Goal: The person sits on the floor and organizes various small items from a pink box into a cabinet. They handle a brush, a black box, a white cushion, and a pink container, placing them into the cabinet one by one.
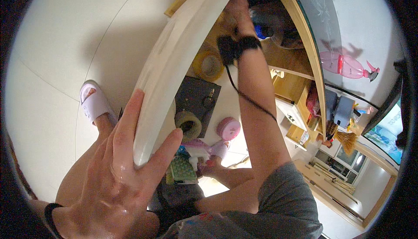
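Note:
My left hand (114, 164) straddles the edge of a white drawer front (156, 85), fingers on its outer face and thumb on the inner side. My right hand (238, 9), blurred, reaches deep into the dark part of the wooden drawer; whether it holds anything is unclear. A black strap with a small device and cable is on that wrist. Beside the wrist lie a yellowish tape roll (209, 64) and a blue object (261, 32). Nearer me are a black box (199, 100), another tape roll (188, 126), a pink round container (228, 128) and a green patterned packet (183, 169).
The cabinet's wooden top edge (310, 27) runs along the right of the drawer. On the top lies a pink spray bottle (347, 66), near a lit screen (387, 134). Further off are a broom (346, 141) and another pulled-out drawer (290, 113). My slippered foot (96, 102) is at left.

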Motion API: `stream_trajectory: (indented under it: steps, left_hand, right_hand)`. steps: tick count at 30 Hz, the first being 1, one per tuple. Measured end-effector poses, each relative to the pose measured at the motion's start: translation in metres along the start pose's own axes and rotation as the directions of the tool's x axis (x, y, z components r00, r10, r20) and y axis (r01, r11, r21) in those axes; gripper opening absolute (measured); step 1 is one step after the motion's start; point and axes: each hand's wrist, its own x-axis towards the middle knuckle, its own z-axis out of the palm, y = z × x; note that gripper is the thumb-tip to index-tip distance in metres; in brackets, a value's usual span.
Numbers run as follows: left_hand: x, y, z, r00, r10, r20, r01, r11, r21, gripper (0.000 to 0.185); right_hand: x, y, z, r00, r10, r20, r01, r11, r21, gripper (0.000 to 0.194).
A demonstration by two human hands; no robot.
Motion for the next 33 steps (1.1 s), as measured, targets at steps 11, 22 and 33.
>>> stream_trajectory:
  steps: [11, 22, 33]
  left_hand:
    - [0.000, -0.003, 0.002, 0.996, -0.051, 0.074, 0.051, 0.999, -0.002, 0.085]
    - [-0.007, 0.004, 0.012, 0.994, 0.010, -0.105, -0.006, 0.999, 0.037, 0.097]
    - [-0.004, -0.008, 0.011, 1.000, 0.001, 0.004, -0.001, 1.000, -0.002, 0.097]
  right_hand:
    - [-0.128, -0.035, 0.050, 0.817, -0.561, 0.136, 0.527, 0.821, 0.219, 0.043]
    - [-0.192, -0.018, 0.048, 0.987, 0.058, -0.147, -0.052, 0.998, 0.047, 0.047]
    - [-0.087, -0.037, 0.029, 0.890, -0.315, -0.331, 0.328, 0.944, -0.015, 0.038]
